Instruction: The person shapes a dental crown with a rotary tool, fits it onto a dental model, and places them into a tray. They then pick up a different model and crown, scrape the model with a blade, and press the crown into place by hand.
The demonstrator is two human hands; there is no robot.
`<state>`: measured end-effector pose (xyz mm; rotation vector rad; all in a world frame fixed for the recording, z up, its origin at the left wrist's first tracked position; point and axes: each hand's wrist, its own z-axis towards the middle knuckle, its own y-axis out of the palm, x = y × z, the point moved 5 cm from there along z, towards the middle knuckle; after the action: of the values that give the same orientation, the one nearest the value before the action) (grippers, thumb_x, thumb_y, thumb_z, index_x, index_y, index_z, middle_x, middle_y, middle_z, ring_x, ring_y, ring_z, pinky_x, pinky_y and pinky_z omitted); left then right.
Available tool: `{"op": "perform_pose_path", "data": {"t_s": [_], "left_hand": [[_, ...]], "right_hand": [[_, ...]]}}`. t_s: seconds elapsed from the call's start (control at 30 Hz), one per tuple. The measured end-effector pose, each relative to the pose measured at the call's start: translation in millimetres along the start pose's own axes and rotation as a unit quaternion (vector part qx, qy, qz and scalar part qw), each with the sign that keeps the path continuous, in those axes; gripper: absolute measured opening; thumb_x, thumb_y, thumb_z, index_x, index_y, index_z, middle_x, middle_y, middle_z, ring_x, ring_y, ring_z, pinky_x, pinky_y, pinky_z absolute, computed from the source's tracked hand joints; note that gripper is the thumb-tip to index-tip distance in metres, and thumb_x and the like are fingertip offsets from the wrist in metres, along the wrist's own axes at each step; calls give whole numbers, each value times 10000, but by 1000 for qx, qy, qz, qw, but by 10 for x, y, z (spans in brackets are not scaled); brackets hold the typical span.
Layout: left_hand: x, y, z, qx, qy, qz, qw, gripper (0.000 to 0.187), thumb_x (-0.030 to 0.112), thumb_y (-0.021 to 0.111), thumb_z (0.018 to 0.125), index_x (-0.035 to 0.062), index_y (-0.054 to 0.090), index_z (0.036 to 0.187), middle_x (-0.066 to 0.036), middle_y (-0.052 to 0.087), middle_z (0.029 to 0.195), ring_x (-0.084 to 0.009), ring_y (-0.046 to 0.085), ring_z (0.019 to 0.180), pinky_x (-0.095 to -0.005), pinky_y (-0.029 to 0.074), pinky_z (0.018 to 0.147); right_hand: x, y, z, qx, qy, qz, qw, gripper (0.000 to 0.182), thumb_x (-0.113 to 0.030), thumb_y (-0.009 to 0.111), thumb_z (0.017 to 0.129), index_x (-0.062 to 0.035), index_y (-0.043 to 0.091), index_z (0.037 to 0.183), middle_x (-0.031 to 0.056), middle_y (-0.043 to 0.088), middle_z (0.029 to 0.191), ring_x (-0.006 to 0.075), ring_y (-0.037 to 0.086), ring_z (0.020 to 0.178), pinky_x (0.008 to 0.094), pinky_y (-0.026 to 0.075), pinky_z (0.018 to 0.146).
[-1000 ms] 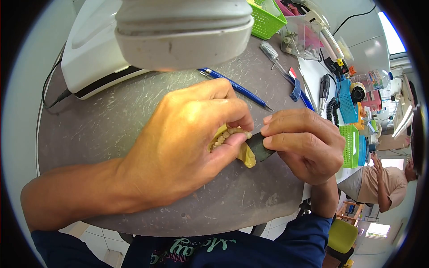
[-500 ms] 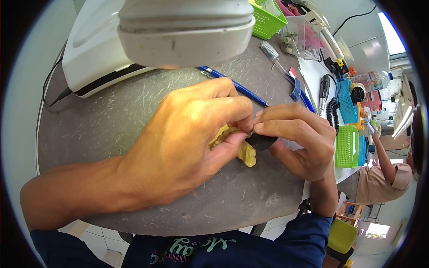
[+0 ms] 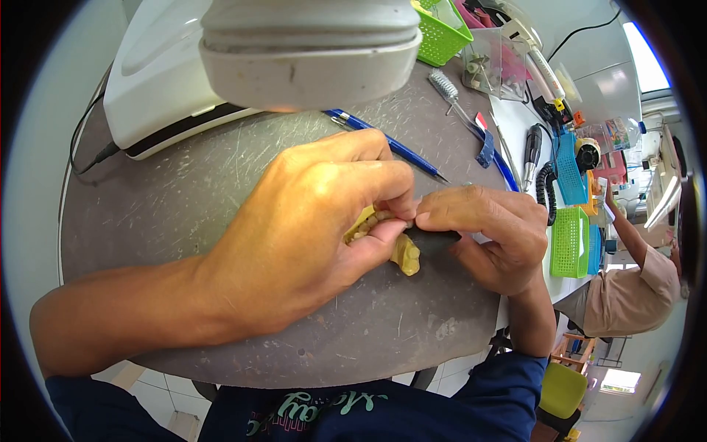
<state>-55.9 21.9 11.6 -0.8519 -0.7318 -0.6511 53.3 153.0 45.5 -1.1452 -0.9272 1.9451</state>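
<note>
A yellow dental model (image 3: 406,255) with a row of pale teeth (image 3: 377,219) is low over the grey table, partly hidden by my left hand (image 3: 317,221). My left hand is closed around it, thumb and index finger pinching at the teeth. My right hand (image 3: 497,228) is closed on a thin black sheet (image 3: 436,239), whose edge meets the model at the teeth. The right fingertips come up against the left ones there, so the exact contact is hidden.
A blue mechanical pencil (image 3: 390,144) lies behind my hands. Farther right are a brush (image 3: 445,87), a black-handled tool (image 3: 533,151) and a green basket (image 3: 571,241). A white machine (image 3: 158,74) stands back left, and a lamp head (image 3: 309,70) hangs overhead. Another person (image 3: 633,295) is at right.
My right fingers have flattened and shifted over the black sheet, which now shows as a narrower strip. My left hand and the dental model have barely moved.
</note>
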Motion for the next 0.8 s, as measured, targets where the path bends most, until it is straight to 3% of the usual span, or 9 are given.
{"op": "perform_pose_path", "data": {"t_s": [0.53, 0.6, 0.67, 0.73, 0.8], "left_hand": [[-4, 3, -4, 1, -6, -5, 1000, 124, -55, 730, 763, -15, 660, 857, -106, 630, 863, -215, 644, 803, -308, 514, 698], [0, -6, -14, -4, -6, 0, 1000, 122, -65, 713, 775, -17, 671, 878, -109, 629, 874, -213, 643, 800, -305, 516, 694], [24, -20, -27, -9, -4, 6, 1000, 127, -75, 697, 787, -19, 682, 900, -111, 627, 884, -211, 642, 797, -303, 518, 689], [40, -43, -52, -10, -26, 6, 1000, 263, -119, 651, 769, 1, 709, 996, -118, 617, 975, -183, 634, 775, -289, 522, 671], [60, -89, -54, -35, 6, 38, 999, 348, -135, 635, 748, 32, 715, 1043, -115, 602, 1036, -168, 629, 765, -282, 525, 663]], "right_hand": [[62, -4, -36, -4, 31, 27, 999, 298, 121, 616, 634, 35, 709, 904, 154, 748, 858, 273, 753, 808, 320, 602, 740], [82, -51, -43, 38, 37, 59, 997, 307, 108, 705, 686, -32, 733, 958, 113, 739, 932, 214, 734, 811, 285, 569, 658], [77, -136, -37, 66, 28, 46, 996, 302, 111, 710, 682, -24, 738, 950, 116, 725, 925, 200, 719, 805, 278, 561, 667], [48, -218, -62, 95, 18, 34, 995, 297, 115, 714, 678, -17, 743, 943, 120, 710, 918, 187, 704, 800, 270, 552, 676], [74, -246, -122, 103, 90, 57, 989, 158, 77, 721, 768, 23, 705, 915, 108, 651, 911, 168, 613, 821, 269, 476, 723]]}}
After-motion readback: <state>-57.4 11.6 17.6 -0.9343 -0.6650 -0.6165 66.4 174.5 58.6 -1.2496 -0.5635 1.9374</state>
